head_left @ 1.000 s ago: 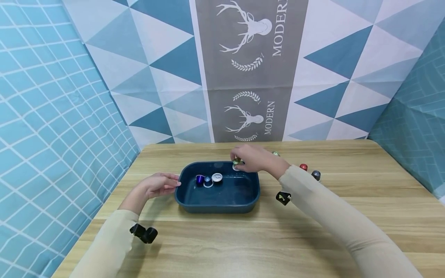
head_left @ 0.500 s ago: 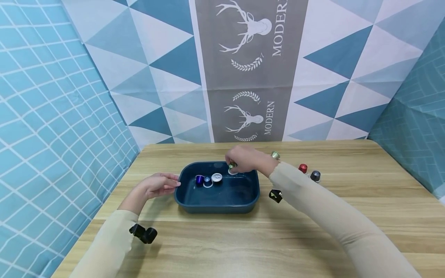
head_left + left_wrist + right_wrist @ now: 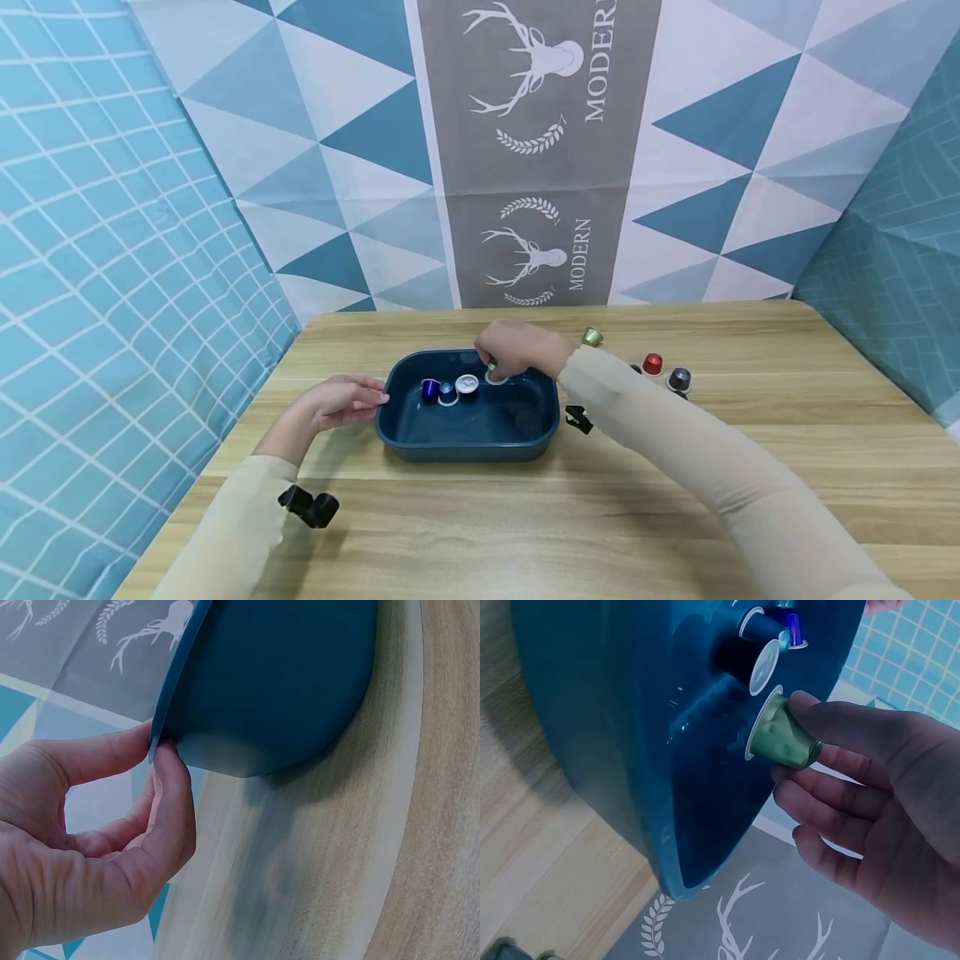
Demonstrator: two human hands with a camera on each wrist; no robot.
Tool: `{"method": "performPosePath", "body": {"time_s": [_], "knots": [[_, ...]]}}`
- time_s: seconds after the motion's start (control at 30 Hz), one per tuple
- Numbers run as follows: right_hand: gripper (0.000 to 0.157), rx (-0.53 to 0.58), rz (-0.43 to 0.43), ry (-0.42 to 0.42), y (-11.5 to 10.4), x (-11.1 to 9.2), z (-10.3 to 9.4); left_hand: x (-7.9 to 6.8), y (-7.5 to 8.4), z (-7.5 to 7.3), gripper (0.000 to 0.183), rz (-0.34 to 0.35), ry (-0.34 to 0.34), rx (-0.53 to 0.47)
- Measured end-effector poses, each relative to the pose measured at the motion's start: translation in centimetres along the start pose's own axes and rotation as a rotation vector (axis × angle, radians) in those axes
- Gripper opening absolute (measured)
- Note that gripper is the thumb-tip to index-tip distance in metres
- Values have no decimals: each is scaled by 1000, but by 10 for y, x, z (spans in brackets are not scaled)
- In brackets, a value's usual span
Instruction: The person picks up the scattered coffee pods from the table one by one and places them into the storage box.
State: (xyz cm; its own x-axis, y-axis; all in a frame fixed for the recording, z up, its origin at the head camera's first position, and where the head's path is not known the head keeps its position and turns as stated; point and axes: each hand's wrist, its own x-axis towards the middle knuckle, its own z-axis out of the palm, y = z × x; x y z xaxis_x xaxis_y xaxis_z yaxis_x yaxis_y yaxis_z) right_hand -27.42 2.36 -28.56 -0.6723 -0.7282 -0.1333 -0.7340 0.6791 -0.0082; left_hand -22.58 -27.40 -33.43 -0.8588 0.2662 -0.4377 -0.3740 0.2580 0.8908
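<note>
My left hand (image 3: 97, 832) pinches the left rim of a dark blue basin (image 3: 472, 452) between thumb and fingers. Inside the basin, toward its back right, my right hand (image 3: 516, 347) holds a green coffee capsule (image 3: 784, 733) between thumb and fingertips, its white-rimmed end toward the basin floor. Left of it in the basin lie a purple-blue capsule (image 3: 430, 390), a blue capsule (image 3: 447, 393) and a capsule showing its white lid (image 3: 467, 384). In the head view the held capsule is mostly hidden by the right hand.
On the wooden table (image 3: 480, 533), right of the basin, stand a gold-green capsule (image 3: 592, 336), a red capsule (image 3: 652, 363) and a dark grey capsule (image 3: 679, 379). Other dark items there are partly hidden by the right sleeve. A patterned backdrop rises behind the table.
My right hand has moved left and lower into the basin with the green capsule, and capsules behind the sleeve show more. The left hand stays on the rim.
</note>
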Motion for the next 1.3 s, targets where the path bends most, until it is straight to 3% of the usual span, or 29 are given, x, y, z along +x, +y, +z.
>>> {"method": "performPosePath", "body": {"time_s": [0.2,0.33,0.43,0.8,1.3], "knots": [[18,16,9,-21,-3,6,-1,-1,0,-1,55,1,1,1],[44,-15,10,-40,-7,10,1,-2,0,-2,55,6,-1,4],[52,-64,17,-64,-9,13,4,-1,0,-1,55,3,-1,3],[13,-229,39,-117,-16,25,11,0,3,-1,51,13,-12,-30],[11,-315,45,-144,-25,33,13,0,1,-1,54,-8,4,-24]]}}
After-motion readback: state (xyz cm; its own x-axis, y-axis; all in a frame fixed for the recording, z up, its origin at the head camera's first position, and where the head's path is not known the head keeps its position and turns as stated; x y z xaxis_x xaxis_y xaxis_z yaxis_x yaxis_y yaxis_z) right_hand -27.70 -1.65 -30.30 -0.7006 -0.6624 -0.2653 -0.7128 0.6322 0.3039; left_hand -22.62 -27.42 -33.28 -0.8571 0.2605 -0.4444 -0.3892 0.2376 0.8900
